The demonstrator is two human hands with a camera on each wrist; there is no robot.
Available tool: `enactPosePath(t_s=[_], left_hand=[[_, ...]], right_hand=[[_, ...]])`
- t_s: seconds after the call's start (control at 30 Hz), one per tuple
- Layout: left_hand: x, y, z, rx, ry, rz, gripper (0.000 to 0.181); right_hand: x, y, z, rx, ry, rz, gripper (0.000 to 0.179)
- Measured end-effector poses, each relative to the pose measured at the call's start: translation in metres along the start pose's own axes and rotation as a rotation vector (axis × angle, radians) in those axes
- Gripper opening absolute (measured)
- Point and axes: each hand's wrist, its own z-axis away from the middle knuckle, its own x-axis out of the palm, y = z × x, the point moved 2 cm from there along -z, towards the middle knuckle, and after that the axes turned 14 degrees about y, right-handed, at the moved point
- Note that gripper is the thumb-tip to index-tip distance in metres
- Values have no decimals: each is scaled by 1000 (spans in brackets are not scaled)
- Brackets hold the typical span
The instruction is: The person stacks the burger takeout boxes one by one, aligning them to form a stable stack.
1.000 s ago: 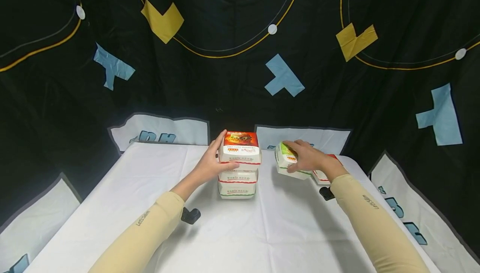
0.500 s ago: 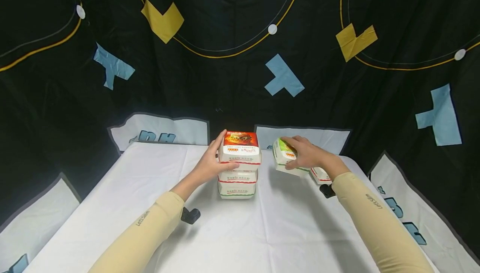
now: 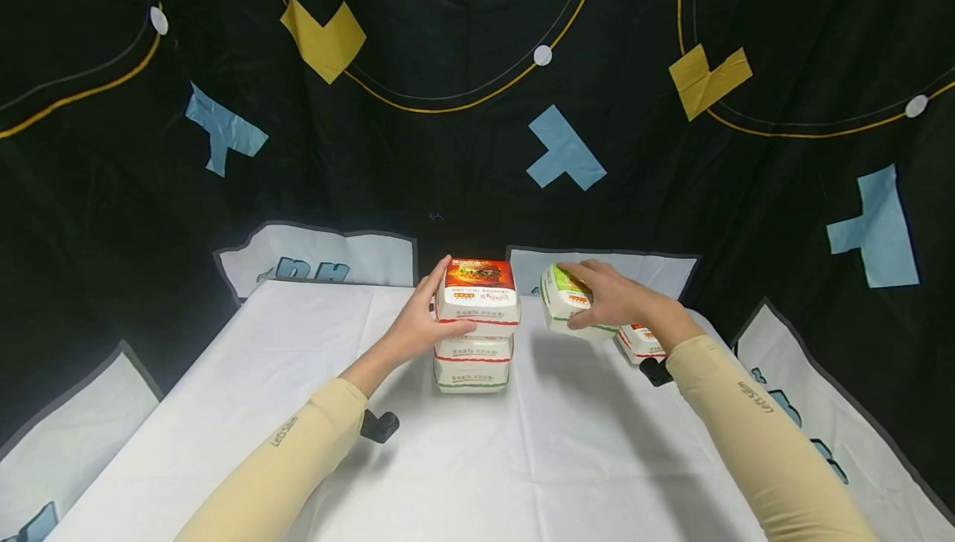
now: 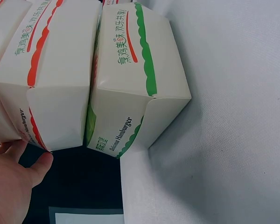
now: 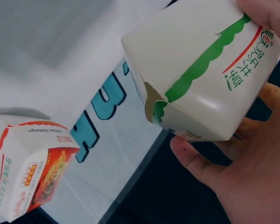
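Observation:
A stack of hamburger boxes (image 3: 477, 300) stands on the white table; its top box has a red lid with a burger picture. My left hand (image 3: 419, 322) grips the top box at its left side, thumb across the front. In the left wrist view a green-trimmed box (image 4: 140, 70) is at the bottom, with a red-trimmed box (image 4: 46, 60) above it. My right hand (image 3: 615, 297) holds a green-lidded hamburger box (image 3: 567, 306) above the table, right of the stack. Its thumb (image 5: 270, 16) lies on the front, fingers on the far side.
A red-trimmed hamburger box (image 3: 640, 344) sits on the table by my right wrist; part of it is hidden. White cloth covers the table (image 3: 477, 467). A black curtain (image 3: 462, 177) with taped shapes hangs behind the back edge.
My right hand has raised the green-lidded box slightly and shifted it a little left. More of the red-trimmed box's front shows. My left hand and the stack stay where they were.

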Motion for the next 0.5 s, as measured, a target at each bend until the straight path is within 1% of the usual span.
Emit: enactPosePath(t_s=[0.27,0.5], left_hand=[[1,-1,-2,0,0,3,108],[0,-1,-2,-4,-3,12,109]], right_hand=[[-11,-5,1,-12,-2,-20,96],[-18,-8,1,-20,17,-32,97]])
